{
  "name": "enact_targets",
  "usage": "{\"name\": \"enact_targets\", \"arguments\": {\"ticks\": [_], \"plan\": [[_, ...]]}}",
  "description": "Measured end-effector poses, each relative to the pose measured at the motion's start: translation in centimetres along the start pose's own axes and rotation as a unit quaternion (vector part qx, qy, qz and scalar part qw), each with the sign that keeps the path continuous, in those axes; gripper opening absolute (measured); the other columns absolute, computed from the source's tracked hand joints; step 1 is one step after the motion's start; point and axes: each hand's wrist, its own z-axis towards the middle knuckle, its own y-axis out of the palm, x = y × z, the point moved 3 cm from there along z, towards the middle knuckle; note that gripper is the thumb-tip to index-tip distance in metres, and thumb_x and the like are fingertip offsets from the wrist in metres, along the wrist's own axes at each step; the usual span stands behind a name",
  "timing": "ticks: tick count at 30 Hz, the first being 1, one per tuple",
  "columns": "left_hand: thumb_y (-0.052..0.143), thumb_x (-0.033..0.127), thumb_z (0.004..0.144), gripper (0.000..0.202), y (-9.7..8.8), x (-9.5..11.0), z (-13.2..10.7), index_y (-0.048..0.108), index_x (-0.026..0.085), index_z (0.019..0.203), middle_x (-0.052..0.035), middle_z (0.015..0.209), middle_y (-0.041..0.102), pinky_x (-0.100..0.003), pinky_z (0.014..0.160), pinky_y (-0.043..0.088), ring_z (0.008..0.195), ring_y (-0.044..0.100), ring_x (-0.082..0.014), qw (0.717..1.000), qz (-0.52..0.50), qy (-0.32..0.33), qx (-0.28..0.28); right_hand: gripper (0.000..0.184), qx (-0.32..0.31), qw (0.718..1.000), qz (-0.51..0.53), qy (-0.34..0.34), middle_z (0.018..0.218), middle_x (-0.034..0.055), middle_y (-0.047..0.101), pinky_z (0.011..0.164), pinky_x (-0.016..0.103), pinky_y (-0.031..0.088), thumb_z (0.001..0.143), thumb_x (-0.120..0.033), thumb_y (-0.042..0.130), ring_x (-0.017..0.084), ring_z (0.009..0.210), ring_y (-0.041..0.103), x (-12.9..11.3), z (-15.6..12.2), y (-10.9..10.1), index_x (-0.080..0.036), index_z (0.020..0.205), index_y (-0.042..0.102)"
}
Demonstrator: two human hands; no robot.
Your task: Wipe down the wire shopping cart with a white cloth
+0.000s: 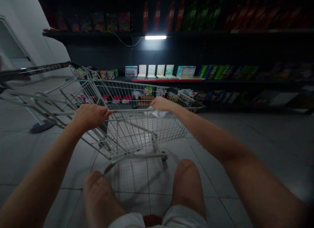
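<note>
dim overall. main src = white tube light (155,37) under upper shelf (196,33), blown out, w/ glow on panel (157,52) behind & goods (152,71) just below. top bottles (157,18) & far rt sink into dark. wall (26,11) at lt paler grey. soft shadows on floor (133,179) under cart (147,133). rt hand (162,104) & cloth (160,113) a bit smeared. wide-lens bend at edges, rt arm (255,175) stretched; labels (145,15) mostly too soft to read.
</note>
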Motion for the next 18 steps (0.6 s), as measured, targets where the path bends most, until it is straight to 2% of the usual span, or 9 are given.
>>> {"name": "enact_targets", "arguments": {"ticks": [2,4,7,9,11,15,18], "plan": [[0.014,0.056,0.095,0.065,0.0,0.1,0.0,0.067,0.019,0.096,-0.0146,0.090,0.072,-0.037,0.064,0.044,0.084,0.069,-0.0338,1.000,0.002,0.000,0.005,0.026,-0.004,1.000,-0.001,0.016,0.086,0.0052,0.069,0.077,0.030,0.051,0.092,-0.028,0.050,0.014,0.080,0.062,-2.6,0.5,1.0,-0.018,0.092,0.073],[0.013,0.057,0.095,0.066,-0.1,0.1,-0.1,0.067,0.020,0.095,-0.0142,0.088,0.072,-0.037,0.064,0.043,0.084,0.069,-0.0345,1.000,0.002,-0.005,0.010,0.030,0.002,1.000,0.000,0.009,0.092,0.0062,0.069,0.079,0.030,0.050,0.093,-0.025,0.045,0.015,0.084,0.062,-5.1,0.6,1.8,-0.017,0.097,0.073],[0.013,0.061,0.094,0.067,-0.1,-0.1,-0.2,0.067,0.022,0.096,-0.0141,0.089,0.072,-0.038,0.065,0.043,0.084,0.069,-0.0354,1.000,-0.002,-0.012,0.012,0.035,0.059,0.996,-0.018,-0.068,0.107,0.0078,0.065,0.088,0.031,0.047,0.095,-0.023,0.038,0.017,0.099,0.059,-6.5,-0.4,2.1,-0.018,0.112,0.068],[0.015,0.061,0.093,0.065,0.1,-0.4,-0.3,0.067,0.023,0.096,-0.0139,0.089,0.072,-0.038,0.065,0.043,0.084,0.069,-0.0351,1.000,-0.004,-0.015,0.012,0.036,0.071,0.989,-0.040,-0.120,0.111,0.0077,0.063,0.092,0.031,0.046,0.095,-0.025,0.038,0.017,0.102,0.056,-4.9,-1.8,2.1,-0.020,0.117,0.066],[0.015,0.061,0.093,0.064,0.5,-0.9,-0.4,0.067,0.024,0.094,-0.0134,0.087,0.072,-0.038,0.064,0.043,0.082,0.069,-0.0343,1.000,0.000,-0.015,0.017,0.037,0.073,0.986,-0.060,-0.138,0.112,0.0079,0.062,0.093,0.032,0.046,0.094,-0.026,0.039,0.018,0.103,0.055,-1.5,-3.5,2.0,-0.021,0.119,0.066],[0.011,0.062,0.093,0.066,1.2,-1.4,-0.4,0.066,0.024,0.091,-0.0125,0.082,0.072,-0.037,0.060,0.041,0.078,0.069,-0.0332,0.999,0.018,-0.004,0.032,0.037,0.105,0.983,-0.086,-0.123,0.113,0.0100,0.061,0.097,0.038,0.045,0.091,-0.025,0.041,0.021,0.105,0.053,6.0,-6.9,1.8,-0.021,0.117,0.067],[0.009,0.062,0.093,0.068,1.2,-1.1,-0.2,0.065,0.024,0.090,-0.0124,0.082,0.072,-0.037,0.060,0.041,0.077,0.069,-0.0327,0.999,0.022,-0.001,0.026,0.038,0.137,0.980,-0.109,-0.089,0.121,0.0116,0.057,0.102,0.047,0.041,0.087,-0.040,0.052,0.026,0.113,0.049,8.6,-8.3,2.0,-0.022,0.118,0.066]]}}
